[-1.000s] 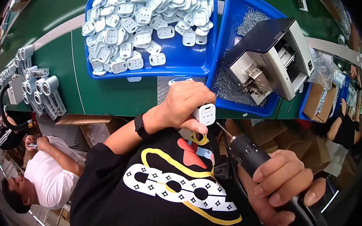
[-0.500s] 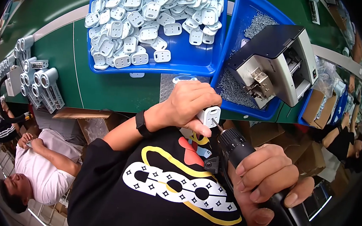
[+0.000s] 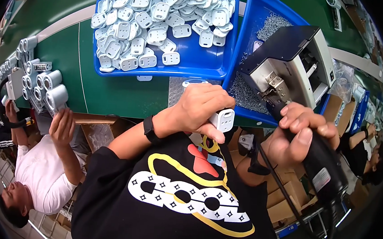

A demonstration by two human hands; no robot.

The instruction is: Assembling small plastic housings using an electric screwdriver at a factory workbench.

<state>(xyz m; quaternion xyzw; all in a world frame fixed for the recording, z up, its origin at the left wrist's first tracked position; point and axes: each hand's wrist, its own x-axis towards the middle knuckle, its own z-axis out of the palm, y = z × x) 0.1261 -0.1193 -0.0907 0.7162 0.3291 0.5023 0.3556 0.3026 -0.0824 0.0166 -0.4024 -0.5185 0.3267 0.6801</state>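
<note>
My left hand (image 3: 201,107) is closed around a small white plastic part (image 3: 225,121), whose end plate with small holes faces right. The rest of that part is hidden in my fingers. My right hand (image 3: 296,136) grips a black electric screwdriver (image 3: 326,173), its cable hanging below. The screwdriver's front end is up against the metal outlet of a screw feeder (image 3: 273,83); the tip itself cannot be made out. This dark-topped machine stands in a blue tray (image 3: 252,16) among many loose screws (image 3: 274,27).
A blue bin (image 3: 196,59) ahead holds a heap of pale plates (image 3: 157,35). Several white cylindrical units (image 3: 43,83) stand at the left, where a co-worker's hand (image 3: 61,127) reaches up to them. Cardboard boxes (image 3: 342,115) and clear plastic bags lie at the right.
My right hand has swung the screwdriver up and right, away from the white part to the screw feeder. My left hand stays nearly still. The co-worker's hand has risen toward the cylindrical units.
</note>
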